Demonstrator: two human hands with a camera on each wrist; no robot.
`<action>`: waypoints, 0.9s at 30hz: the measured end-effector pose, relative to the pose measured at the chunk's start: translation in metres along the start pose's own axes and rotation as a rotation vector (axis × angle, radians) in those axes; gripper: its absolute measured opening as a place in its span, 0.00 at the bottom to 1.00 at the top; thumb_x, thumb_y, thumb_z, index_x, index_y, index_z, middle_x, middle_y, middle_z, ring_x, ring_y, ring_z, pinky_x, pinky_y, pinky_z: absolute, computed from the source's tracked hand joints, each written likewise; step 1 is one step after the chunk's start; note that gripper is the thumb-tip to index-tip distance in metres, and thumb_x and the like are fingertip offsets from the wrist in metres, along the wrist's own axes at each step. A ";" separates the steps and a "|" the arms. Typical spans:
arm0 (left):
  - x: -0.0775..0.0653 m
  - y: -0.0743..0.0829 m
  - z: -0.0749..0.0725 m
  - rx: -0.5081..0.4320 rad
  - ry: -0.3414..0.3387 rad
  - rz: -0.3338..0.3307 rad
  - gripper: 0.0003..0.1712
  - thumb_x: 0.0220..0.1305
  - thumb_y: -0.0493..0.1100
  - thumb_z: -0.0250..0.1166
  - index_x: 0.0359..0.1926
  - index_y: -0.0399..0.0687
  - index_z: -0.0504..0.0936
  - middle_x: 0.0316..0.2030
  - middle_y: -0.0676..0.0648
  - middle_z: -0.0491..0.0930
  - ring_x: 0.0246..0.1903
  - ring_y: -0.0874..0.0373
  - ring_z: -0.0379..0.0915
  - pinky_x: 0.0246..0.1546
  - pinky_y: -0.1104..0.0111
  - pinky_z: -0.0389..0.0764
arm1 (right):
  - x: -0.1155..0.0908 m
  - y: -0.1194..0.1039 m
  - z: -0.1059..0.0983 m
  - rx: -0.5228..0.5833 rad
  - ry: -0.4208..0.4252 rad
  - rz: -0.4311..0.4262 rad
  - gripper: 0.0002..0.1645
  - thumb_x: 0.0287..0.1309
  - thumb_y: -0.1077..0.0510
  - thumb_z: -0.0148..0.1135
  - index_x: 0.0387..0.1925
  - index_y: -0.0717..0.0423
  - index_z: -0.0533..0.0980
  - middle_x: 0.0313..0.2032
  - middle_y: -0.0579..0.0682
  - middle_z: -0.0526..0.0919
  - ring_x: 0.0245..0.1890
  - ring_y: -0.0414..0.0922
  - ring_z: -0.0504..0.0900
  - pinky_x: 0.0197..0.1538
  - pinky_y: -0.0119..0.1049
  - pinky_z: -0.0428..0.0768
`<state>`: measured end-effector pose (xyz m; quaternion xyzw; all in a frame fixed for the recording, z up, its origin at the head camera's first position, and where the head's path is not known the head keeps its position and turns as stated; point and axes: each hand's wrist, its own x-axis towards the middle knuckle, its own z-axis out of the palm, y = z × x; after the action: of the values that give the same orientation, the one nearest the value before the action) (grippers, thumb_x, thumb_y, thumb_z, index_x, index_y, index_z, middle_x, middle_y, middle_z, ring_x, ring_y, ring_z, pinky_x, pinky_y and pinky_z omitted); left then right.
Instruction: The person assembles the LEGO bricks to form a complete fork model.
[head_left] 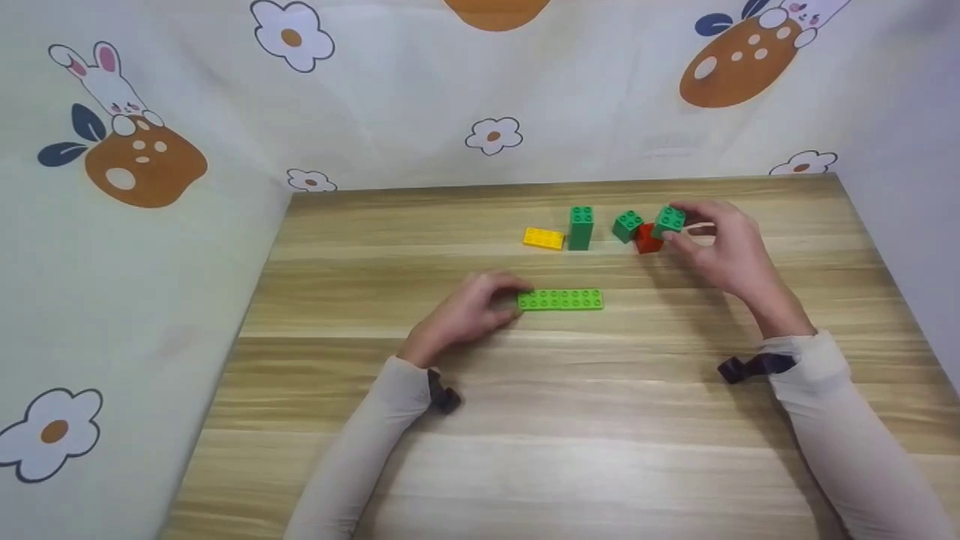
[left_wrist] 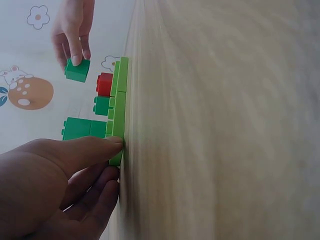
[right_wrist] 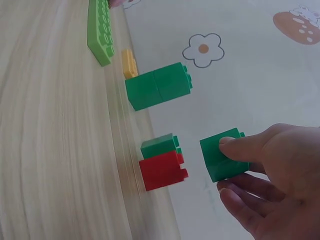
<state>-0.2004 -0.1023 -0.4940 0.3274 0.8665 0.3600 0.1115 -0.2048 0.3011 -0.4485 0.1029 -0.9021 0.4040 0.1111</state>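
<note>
My right hand (head_left: 724,247) pinches a green toy brick (right_wrist: 222,152) between thumb and fingers, raised above the table. Under it stands a red brick (right_wrist: 162,171), with another green brick (head_left: 628,226) close beside it. My left hand (head_left: 480,304) grips the left end of a long light green studded strip (head_left: 560,300), which lies flat on the table and looks like two pieces set end to end. In the left wrist view, the left thumb presses on the near end of the strip (left_wrist: 119,110).
Behind the strip stands a stack of two green bricks (head_left: 581,229). To its left lies a flat yellow brick (head_left: 543,238). The wood-grain table (head_left: 570,435) ends at a patterned cloth (head_left: 405,97) along the back and sides.
</note>
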 end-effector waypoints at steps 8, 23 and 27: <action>0.000 0.000 0.000 0.015 0.004 0.015 0.23 0.71 0.38 0.72 0.65 0.45 0.86 0.61 0.47 0.88 0.65 0.52 0.81 0.74 0.56 0.77 | -0.003 -0.006 0.016 0.036 -0.047 -0.064 0.28 0.65 0.65 0.76 0.64 0.65 0.81 0.56 0.61 0.87 0.56 0.54 0.86 0.54 0.20 0.84; 0.000 0.000 0.001 0.016 -0.002 -0.002 0.22 0.73 0.40 0.71 0.66 0.47 0.86 0.63 0.48 0.87 0.66 0.54 0.80 0.75 0.57 0.76 | -0.012 -0.015 0.040 0.082 -0.253 -0.137 0.27 0.63 0.63 0.78 0.63 0.58 0.83 0.56 0.57 0.88 0.53 0.54 0.90 0.60 0.50 0.88; 0.000 0.000 0.000 0.021 0.000 0.006 0.22 0.73 0.40 0.71 0.66 0.47 0.86 0.63 0.48 0.87 0.66 0.54 0.80 0.74 0.58 0.76 | -0.015 -0.019 0.045 0.102 -0.306 -0.134 0.27 0.61 0.63 0.80 0.62 0.58 0.83 0.54 0.55 0.89 0.53 0.53 0.90 0.59 0.49 0.88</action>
<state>-0.2002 -0.1021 -0.4940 0.3313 0.8692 0.3512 0.1071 -0.1907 0.2566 -0.4687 0.2286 -0.8779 0.4208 -0.0062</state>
